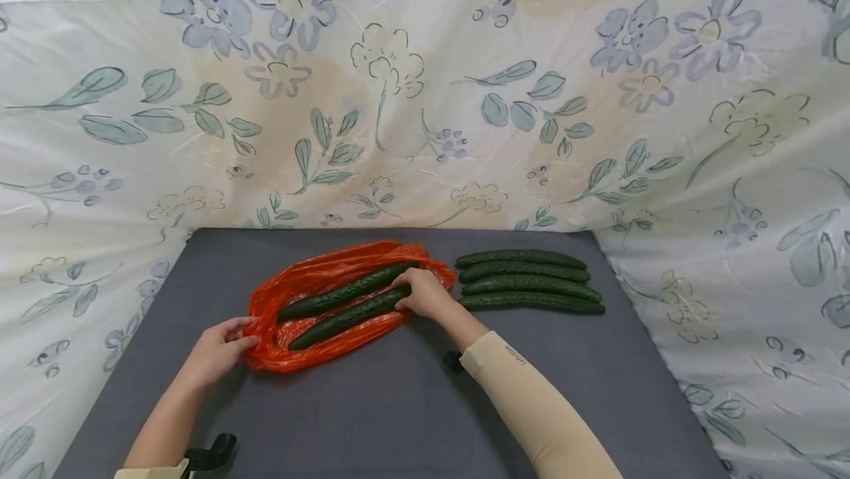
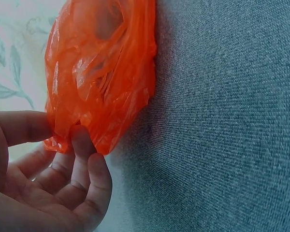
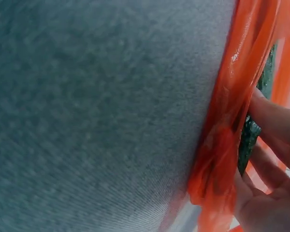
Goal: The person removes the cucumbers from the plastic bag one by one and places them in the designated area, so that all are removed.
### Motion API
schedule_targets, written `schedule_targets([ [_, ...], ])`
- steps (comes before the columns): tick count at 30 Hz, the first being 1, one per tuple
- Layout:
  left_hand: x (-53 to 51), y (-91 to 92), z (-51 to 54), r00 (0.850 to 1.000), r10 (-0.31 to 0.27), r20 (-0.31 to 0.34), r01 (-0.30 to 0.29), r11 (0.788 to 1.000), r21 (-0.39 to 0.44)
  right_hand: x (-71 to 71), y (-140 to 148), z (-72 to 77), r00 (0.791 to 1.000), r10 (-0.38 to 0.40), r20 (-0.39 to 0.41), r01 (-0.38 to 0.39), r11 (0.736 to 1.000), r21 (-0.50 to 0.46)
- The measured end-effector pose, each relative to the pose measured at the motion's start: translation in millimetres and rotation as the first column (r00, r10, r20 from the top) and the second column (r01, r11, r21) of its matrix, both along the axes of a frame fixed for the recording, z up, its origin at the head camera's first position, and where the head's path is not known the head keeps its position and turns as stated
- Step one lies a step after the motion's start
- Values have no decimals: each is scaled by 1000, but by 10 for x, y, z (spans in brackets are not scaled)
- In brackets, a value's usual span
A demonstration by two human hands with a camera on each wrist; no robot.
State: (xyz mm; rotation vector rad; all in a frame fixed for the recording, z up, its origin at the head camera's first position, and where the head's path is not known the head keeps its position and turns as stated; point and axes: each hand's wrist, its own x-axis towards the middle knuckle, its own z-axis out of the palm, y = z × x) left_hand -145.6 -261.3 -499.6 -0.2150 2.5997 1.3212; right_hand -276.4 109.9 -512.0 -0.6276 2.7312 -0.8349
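An orange plastic bag (image 1: 299,272) lies spread on the table with its top gaping. Two dark green cucumbers lie side by side in it: a rear cucumber (image 1: 332,299) and a front cucumber (image 1: 348,322). At the bag's left end my left hand (image 1: 215,350) pinches the plastic between thumb and fingers, also seen in the left wrist view, where the bag (image 2: 101,72) hangs from the fingertips. My right hand (image 1: 427,294) grips the right end of the front cucumber. In the right wrist view, fingers and thumb stand around that cucumber (image 3: 249,137), partly hidden by the plastic.
Several cucumbers (image 1: 531,286) lie in a neat stack of rows on the right of the grey table (image 1: 372,420), just beyond the bag's right end. A flowered cloth (image 1: 425,95) hangs behind the table and at both sides.
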Motion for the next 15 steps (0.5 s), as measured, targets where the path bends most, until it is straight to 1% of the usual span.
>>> schedule_targets([
  [4, 4, 3, -17, 1000, 1, 1, -1, 1000, 5, 15, -18, -7, 1000, -5, 22, 5, 1000, -9],
  [8, 8, 5, -29, 1000, 3, 4, -3, 1000, 8, 25, -42, 12, 1000, -26, 15, 26, 1000, -16],
  [10, 10, 3, -31, 1000, 1, 0, -1, 1000, 12, 31, -56, 41, 999, -33, 3, 33, 999, -35],
  [12, 9, 2, -30, 1000, -2, -3, 2, 1000, 18, 33, -69, 79, 999, -40, -26, 39, 998, -56],
  [15, 11, 0, -17, 1000, -10, -7, 10, 1000, 25, 38, -87, 155, 998, -43, -51, 37, 994, -106],
])
